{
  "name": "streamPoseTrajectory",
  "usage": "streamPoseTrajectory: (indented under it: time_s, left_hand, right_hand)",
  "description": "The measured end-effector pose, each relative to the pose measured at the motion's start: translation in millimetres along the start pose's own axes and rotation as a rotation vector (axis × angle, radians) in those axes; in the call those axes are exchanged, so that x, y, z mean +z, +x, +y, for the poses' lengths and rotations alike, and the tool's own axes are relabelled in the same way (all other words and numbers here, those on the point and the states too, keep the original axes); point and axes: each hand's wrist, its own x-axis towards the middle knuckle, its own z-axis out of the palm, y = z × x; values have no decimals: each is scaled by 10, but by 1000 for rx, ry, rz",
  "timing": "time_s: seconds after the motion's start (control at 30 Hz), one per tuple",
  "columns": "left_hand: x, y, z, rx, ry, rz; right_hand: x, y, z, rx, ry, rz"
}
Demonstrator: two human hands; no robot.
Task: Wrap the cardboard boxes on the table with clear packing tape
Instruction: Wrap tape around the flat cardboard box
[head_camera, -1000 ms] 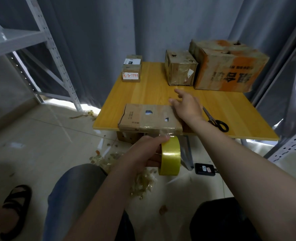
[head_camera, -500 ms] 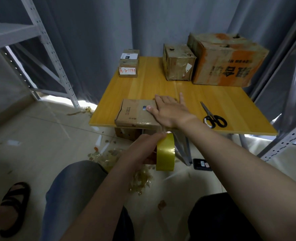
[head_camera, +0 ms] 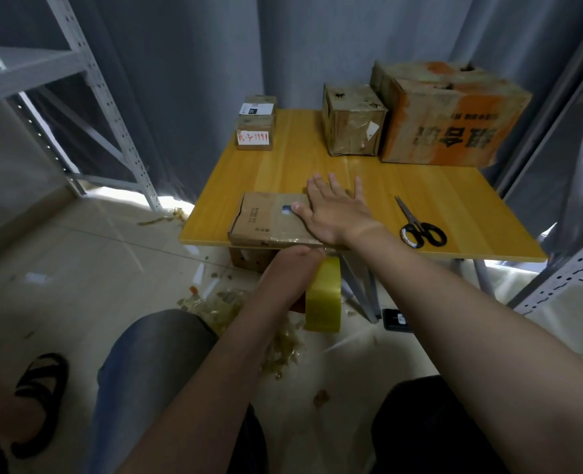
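A flat brown cardboard box (head_camera: 266, 222) lies at the near edge of the yellow wooden tabletop (head_camera: 317, 165), its near side level with that edge and glossy with tape. The right hand (head_camera: 336, 213) lies palm down on the box's right part, its fingers (head_camera: 321, 184) straight and spread and reaching past the box's far side, the thumb beside a small dark hole in the cardboard. The left hand (head_camera: 293, 265) is just below the tabletop's edge, against the box's near side, and grips one yellow-tinted roll of packing tape (head_camera: 324, 295), which hangs beneath the tabletop; most of its fingers are hidden behind the hand and the roll. Four more cardboard boxes stand along the far side. At the far left are two small labelled boxes (head_camera: 255, 130), close together, though I cannot tell if they are stacked. A medium taped brown box (head_camera: 351, 121) touches a large orange-and-brown printed box (head_camera: 447, 114) at the far right. One pair of black-handled scissors (head_camera: 420, 227) lies near the right front, apart from the hand. Under the tabletop another brown box (head_camera: 249, 261) shows partly. On the floor are a heap of crumpled tape scraps (head_camera: 228, 307), one small black device (head_camera: 397, 319) and one black sandal (head_camera: 40, 401).
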Motion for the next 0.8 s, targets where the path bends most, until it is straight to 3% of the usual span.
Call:
streamPoseTrajectory:
  time_s: [0.13,0.33,0.43,0.53,0.73,0.8]
  left_hand:
    - [27,35,-70,-36,26,-4]
    - [51,-4,-208,-157,-212,-44]
    - [90,-18,-200,-153,-266,-2]
    - [130,-43,-166,-134,-295,81]
    - [188,-146,-99,-131,-321,108]
    - [208,-205,-85,-117,-322,111]
  right_hand:
    - [3,-3,13,-17,22,12]
    - [10,2,34,-24,103,34]
    - [-8,-76,53,12,321,269]
    - [-152,-221,184,176,226,467]
    - [-586,-613,715,494,98,63]
    - [-573,-724,876,536,80,8]
